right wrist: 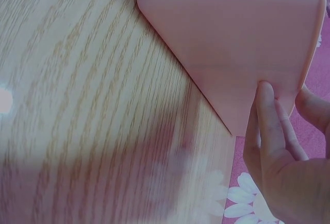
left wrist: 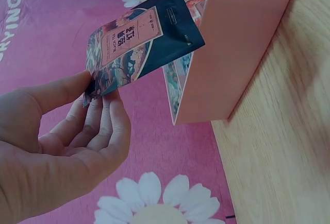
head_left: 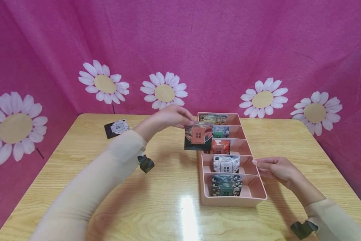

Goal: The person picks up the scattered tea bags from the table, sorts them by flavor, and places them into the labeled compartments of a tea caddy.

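My left hand pinches a dark tea packet by its upper edge, thumb on one side and fingers on the other. The packet hangs upright over the left rim of a pink divided box. Its pink label reads "black tea" in the left wrist view, where the packet is tilted. My right hand holds the box's right wall, thumb at the rim and fingertips against the outside. Tea packets stand in the compartments, including an orange-red one, a white floral one and a blue-green one.
Another tea packet, black and white, lies flat at the back left of the wooden table. A pink curtain with large daisies hangs behind the table and at its sides.
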### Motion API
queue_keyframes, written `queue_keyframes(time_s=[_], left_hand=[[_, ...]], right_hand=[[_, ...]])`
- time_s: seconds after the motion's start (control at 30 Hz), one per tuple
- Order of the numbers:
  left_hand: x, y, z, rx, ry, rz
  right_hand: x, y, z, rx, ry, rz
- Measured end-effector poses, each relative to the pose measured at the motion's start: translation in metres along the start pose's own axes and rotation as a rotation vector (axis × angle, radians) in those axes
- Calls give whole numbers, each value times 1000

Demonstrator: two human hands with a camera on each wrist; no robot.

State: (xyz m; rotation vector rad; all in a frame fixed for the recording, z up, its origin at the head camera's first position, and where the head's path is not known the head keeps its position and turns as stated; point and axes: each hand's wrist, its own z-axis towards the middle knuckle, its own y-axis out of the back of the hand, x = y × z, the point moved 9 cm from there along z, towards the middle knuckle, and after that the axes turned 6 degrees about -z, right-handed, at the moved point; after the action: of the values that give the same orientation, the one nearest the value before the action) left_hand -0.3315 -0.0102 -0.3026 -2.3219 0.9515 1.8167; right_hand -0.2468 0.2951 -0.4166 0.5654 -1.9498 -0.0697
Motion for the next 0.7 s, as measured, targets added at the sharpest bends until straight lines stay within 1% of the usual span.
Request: queue_keyframes(time_s=[0.23, 0.47, 0.7], left_hand=[[-14, -12, 11, 9, -7, 44], [-24, -26, 24, 17, -9, 45], [-31, -40, 34, 11, -19, 112]], right_hand=[[-1, 0, 1, -7, -16, -21], [0, 0, 2, -10, -20, -44], [-1, 0, 2, -9, -27, -50]])
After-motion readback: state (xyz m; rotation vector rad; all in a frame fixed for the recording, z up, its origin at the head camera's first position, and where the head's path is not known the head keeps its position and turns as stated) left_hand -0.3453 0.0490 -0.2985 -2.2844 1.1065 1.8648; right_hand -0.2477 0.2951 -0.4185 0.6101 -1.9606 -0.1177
